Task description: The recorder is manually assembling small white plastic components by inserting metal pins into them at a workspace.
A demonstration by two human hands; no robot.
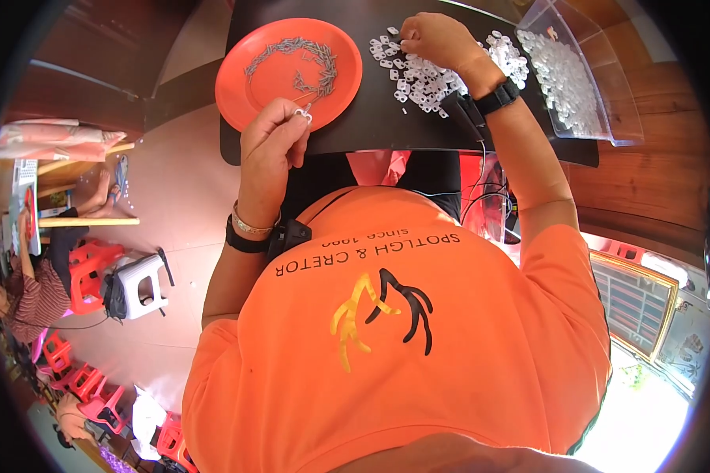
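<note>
Two bare hands were busy over a dark tabletop [371, 126]. The left hand [270, 142] was held just below a round orange plastic plate [237, 87], its fingertips pinched on one small white plastic clip [302, 116] with a thin grey metal pin at it. The right hand [438, 39] rested on a loose heap of small white plastic clips [418, 79] spread on the table, fingers curled down among them; whether they gripped one could not be told. A scatter of thin grey metal pins [292, 59] lay on the plate. To the right stood a clear plastic tray [599, 94] full of similar white pieces. Judging by so many loose clips and pins, much of the work appeared to remain.
</note>
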